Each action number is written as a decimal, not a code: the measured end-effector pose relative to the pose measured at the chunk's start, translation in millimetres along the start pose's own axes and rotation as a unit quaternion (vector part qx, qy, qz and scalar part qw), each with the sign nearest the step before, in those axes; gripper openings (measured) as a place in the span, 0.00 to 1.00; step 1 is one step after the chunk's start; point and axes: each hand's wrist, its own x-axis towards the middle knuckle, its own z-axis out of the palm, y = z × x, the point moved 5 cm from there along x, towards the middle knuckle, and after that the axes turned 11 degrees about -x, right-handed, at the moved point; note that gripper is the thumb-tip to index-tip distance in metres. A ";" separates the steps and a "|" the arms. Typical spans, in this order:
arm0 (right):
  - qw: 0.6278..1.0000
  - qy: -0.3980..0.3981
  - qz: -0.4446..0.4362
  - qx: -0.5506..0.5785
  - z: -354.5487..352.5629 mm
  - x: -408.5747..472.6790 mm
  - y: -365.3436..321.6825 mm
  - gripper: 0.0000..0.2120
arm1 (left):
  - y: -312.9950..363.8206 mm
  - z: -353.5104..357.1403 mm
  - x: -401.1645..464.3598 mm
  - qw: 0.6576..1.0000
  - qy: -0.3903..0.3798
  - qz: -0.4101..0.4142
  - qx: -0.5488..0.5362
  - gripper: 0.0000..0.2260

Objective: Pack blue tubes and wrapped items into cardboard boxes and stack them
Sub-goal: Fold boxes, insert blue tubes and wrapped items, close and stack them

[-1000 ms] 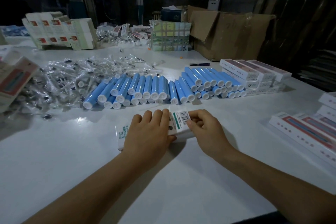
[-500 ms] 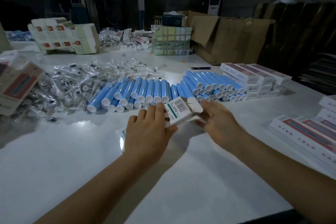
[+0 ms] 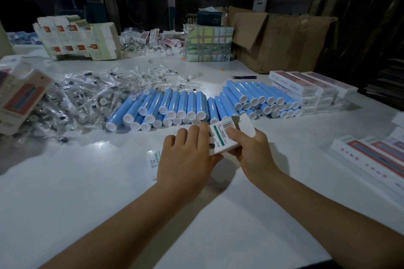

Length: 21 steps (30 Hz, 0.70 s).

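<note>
- At the table's point(image 3: 65, 203) near middle, the left hand point(image 3: 185, 159) and right hand point(image 3: 251, 150) together hold one small white carton point(image 3: 220, 137): left fingers lie over its left side with the thumb underneath, right thumb and fingers pinch its right end.
- That carton sits lifted and tilted, its far-end flap point(image 3: 244, 125) standing open. Whether anything is inside cannot be told.
- Just behind it lie the blue tubes point(image 3: 175, 105), white caps toward the person, in two heaps side by side; none is in either hand.
- Left of the tubes spreads a loose pile of clear-wrapped items point(image 3: 91, 94), also untouched.
- Finished work, as I judge it: closed red-and-white boxes point(image 3: 306, 89) stacked at the tubes' right end, and more flat boxes point(image 3: 371, 157) along the right edge. Dozens of tubes remain, so packing looks far from complete.
- Further back stand folded carton blanks point(image 3: 76, 37), a taped bundle point(image 3: 207, 43) and a big brown shipping box point(image 3: 279, 39).
- Nothing blocks the reach from carton to tubes; a printed slip point(image 3: 154, 157) lies partly hidden under the left hand.
</note>
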 end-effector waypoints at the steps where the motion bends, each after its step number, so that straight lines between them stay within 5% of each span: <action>1: 0.996 0.005 -0.034 -0.086 -1.5 -2.4 -2.4 0.06 | 1.5 0.5 -0.3 1.000 0.005 0.008 0.000 0.28; 6: 0.918 0.015 -0.176 -0.354 2.6 -13.5 -10.8 0.10 | 2.1 3.1 -2.7 1.000 -0.014 0.003 0.011 0.31; 13: 0.911 -0.020 -0.171 -0.375 9.9 -18.9 -11.7 0.23 | 1.6 4.2 -4.9 0.999 -0.027 0.000 0.047 0.28; 16: 0.947 -0.039 -0.127 -0.294 8.9 -19.8 -6.7 0.22 | 1.1 4.3 -5.8 0.999 -0.022 0.006 0.047 0.28; 21: 0.996 -0.086 0.002 0.001 7.9 -14.6 -1.0 0.15 | -2.7 3.0 -6.0 1.000 -0.005 0.002 0.026 0.28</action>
